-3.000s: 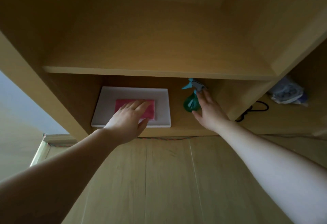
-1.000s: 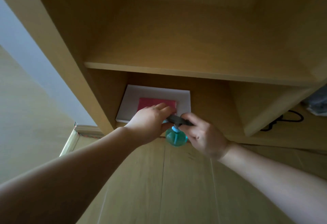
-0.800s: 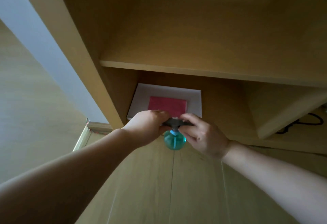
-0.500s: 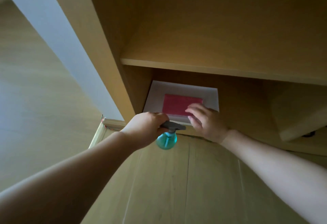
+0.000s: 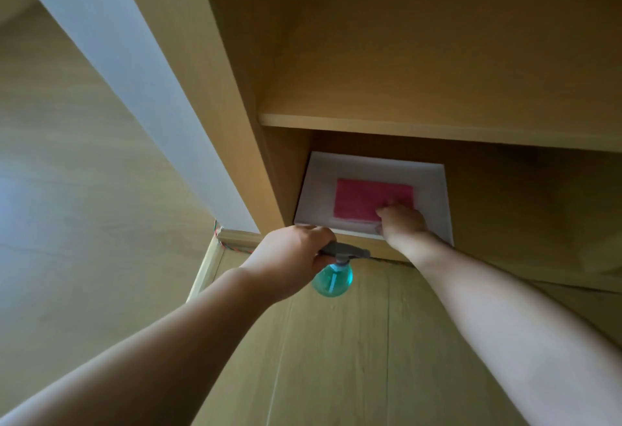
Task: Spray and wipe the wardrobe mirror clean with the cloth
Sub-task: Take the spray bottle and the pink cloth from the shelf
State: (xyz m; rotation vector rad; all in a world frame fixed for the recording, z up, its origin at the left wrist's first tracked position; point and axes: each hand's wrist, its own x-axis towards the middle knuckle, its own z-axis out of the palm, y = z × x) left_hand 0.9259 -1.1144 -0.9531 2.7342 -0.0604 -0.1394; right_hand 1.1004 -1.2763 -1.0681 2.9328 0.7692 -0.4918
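My left hand (image 5: 292,253) grips the grey trigger head of a green spray bottle (image 5: 332,280), which hangs below my fist in front of the bottom shelf. A pink cloth (image 5: 363,202) lies folded on a white board (image 5: 319,186) in the lowest compartment. My right hand (image 5: 402,225) reaches in and its curled fingers pinch the cloth's near right corner. The fingertips are hidden behind the knuckles. The large pale reflective panel (image 5: 84,163) at the left looks like the wardrobe mirror.
A wooden shelf (image 5: 437,129) runs just above the compartment, leaving a low gap. The wardrobe's upright side (image 5: 215,96) stands at the left of it. Wooden floorboards (image 5: 353,358) lie below my arms.
The spray bottle passed from my right hand to my left hand. My right hand then moved into the compartment and took hold of the pink cloth. The view shifted left.
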